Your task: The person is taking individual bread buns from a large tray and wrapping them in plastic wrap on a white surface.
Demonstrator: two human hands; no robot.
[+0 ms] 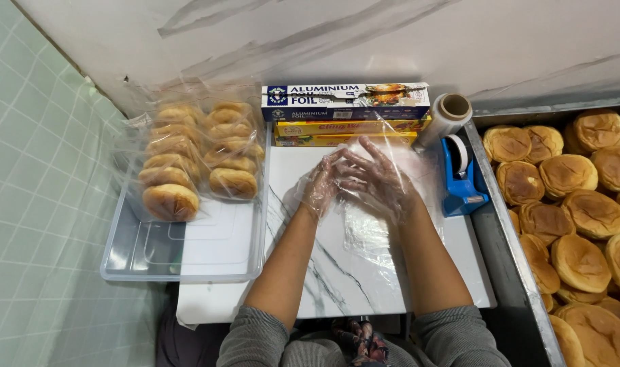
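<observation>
Two hands at mid-frame, both in thin clear plastic gloves: left hand (321, 182) with fingers curled and meeting the right hand (374, 178), whose fingers spread wide across it — touching, gripping nothing solid. Beneath and just below them, a sheet of clear film (364, 234) lying crumpled on the white marbled bench (303, 272). Above the hands, against the wall, a blue-and-white box of foil (345, 100) stacked on a yellow box of wrap (350, 129). Upper right of the hands, a roll of clear film (446, 117) leaning beside a blue tape dispenser (462, 178). At left, a clear plastic tray (187, 261) holding two bagged rows of golden buns (198, 156) toward its far end — packs side by side, touching. Along the right edge, a metal tray (507, 238) crowded with loose browned buns (581, 211). Grey sleeves (255, 340) at the bottom of the frame.
</observation>
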